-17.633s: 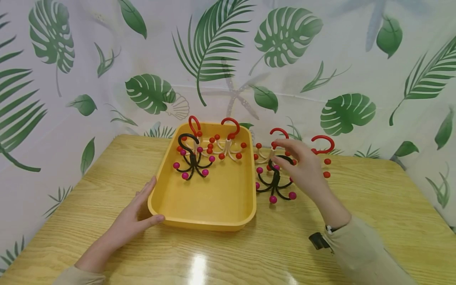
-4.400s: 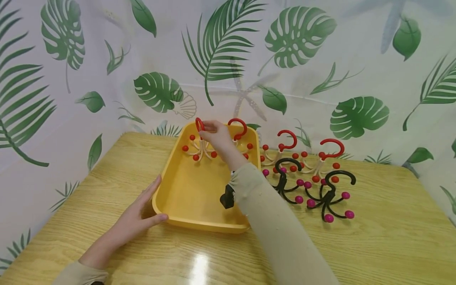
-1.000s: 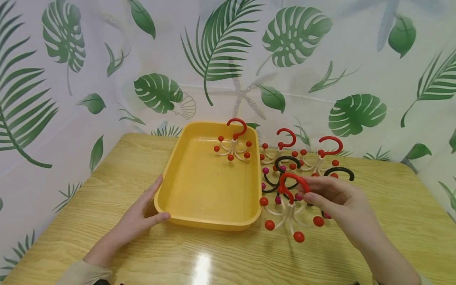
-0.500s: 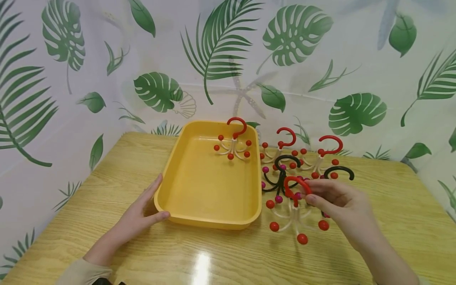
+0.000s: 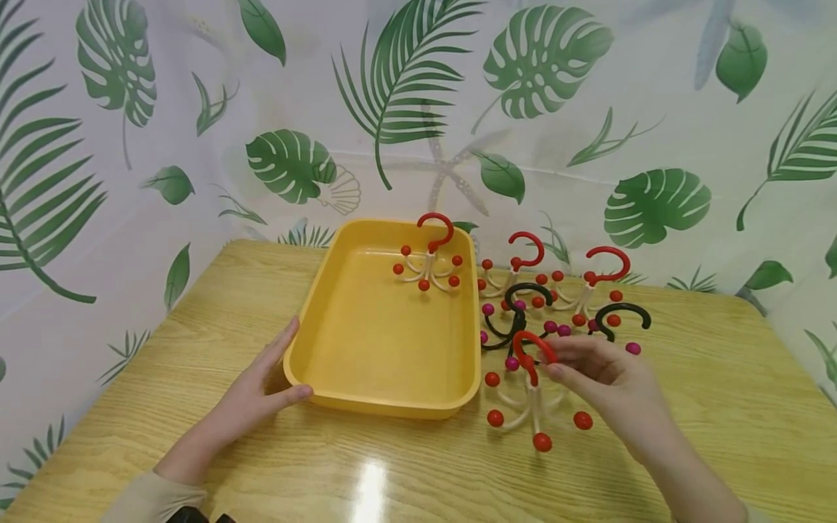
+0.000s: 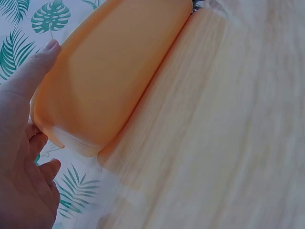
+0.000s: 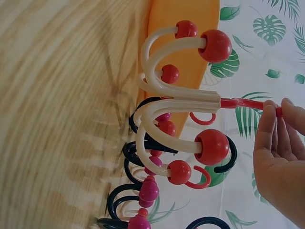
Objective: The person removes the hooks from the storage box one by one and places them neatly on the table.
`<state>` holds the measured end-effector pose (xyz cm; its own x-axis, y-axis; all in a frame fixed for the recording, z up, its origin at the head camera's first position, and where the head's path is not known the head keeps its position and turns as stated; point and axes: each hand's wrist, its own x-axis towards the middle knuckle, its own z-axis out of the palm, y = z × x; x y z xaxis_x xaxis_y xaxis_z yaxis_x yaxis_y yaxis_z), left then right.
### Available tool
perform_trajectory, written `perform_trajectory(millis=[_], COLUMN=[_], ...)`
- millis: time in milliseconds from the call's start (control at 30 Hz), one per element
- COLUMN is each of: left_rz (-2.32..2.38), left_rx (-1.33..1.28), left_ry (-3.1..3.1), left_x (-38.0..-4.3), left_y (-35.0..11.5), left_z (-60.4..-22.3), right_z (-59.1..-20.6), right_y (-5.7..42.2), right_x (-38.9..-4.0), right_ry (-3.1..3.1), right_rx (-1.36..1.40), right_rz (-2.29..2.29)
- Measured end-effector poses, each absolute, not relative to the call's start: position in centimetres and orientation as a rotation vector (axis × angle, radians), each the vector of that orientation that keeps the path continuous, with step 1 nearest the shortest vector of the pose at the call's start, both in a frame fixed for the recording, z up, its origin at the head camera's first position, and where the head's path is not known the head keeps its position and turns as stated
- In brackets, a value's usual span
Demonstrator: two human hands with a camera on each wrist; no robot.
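My right hand [image 5: 617, 388] pinches the red hook of a white multi-arm hook hanger [image 5: 534, 396] with red ball tips. It hangs upright in front of the other hangers, right of the yellow tray [image 5: 382, 408]. In the right wrist view, thumb and fingertips hold the end of the hook, and the white arms [image 7: 183, 102] spread out from the stem. My left hand [image 5: 245, 407] holds the tray's near left corner, thumb on the front rim and fingers along the left side. Another white hanger [image 5: 429, 265] with a red hook stands in the tray's far right corner.
Right of the tray stand two white hangers, one by the tray wall [image 5: 514, 270] and one farther right [image 5: 588, 290]. Two black hangers with magenta balls, one nearer the tray [image 5: 519, 319] and one partly behind my right hand [image 5: 624, 311], share the wooden table [image 5: 281, 472]. A leaf-print cloth hangs behind.
Since 4.4 seconds ago, my right hand has lifted the white hanger out of the tray's far left and carried it right. Lately it has shifted slightly. My left hand stays at the corner.
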<state>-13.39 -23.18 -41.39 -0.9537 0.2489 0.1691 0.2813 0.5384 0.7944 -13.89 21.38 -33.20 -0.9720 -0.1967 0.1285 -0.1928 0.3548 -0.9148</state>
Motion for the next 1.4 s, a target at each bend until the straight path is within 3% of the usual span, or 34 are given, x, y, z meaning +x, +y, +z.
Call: perform_trajectory(millis=[900,1400], left_rz=[-1.414,-1.424], left_rx=[-0.47,-0.479], left_ry=[-2.725,-2.726], left_x=[-13.5,-13.4], left_y=[-23.2,-23.3], left_z=[-41.5,-41.4], right_z=[-34.9,-34.9], right_y=[20.9,21.2], right_x=[-12.9,-12.4], right_ry=[2.523,2.718], right_rx=[-0.344,-0.502], right_rz=[-1.799,-1.682])
